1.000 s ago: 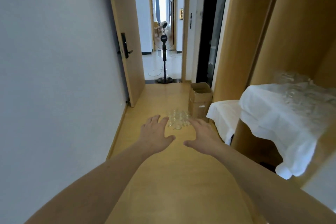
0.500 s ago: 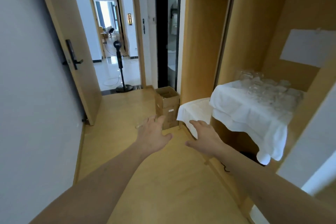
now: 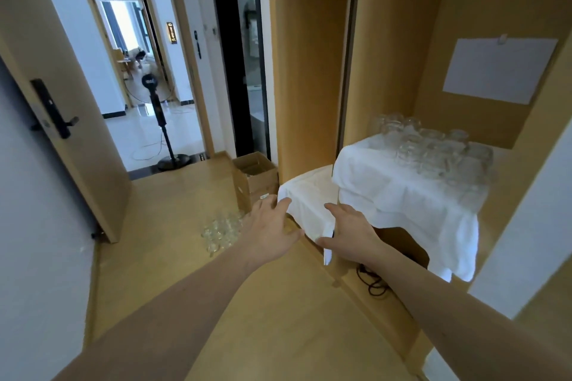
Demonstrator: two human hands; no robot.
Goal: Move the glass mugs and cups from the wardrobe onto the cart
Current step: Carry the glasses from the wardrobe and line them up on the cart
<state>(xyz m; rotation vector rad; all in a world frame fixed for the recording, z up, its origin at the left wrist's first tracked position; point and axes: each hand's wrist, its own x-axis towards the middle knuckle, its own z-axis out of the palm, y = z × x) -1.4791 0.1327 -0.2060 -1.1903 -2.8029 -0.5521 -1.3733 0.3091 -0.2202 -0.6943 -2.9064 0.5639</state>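
Both hands out, empty, before the open wooden wardrobe (image 3: 402, 40).
Left hand (image 3: 266, 233) and right hand (image 3: 349, 233) spread-fingered; clear glass mugs and cups (image 3: 430, 148), blurry, on white cloth (image 3: 396, 192) at two o'clock.

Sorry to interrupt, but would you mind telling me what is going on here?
A person stands in a hallway facing an open wardrobe, both arms stretched forward. The left hand and right hand are open and hold nothing. A cluster of glass mugs and cups sits on a white cloth inside the wardrobe. More glassware lies on the wooden floor near a cardboard box. No cart is clearly visible.
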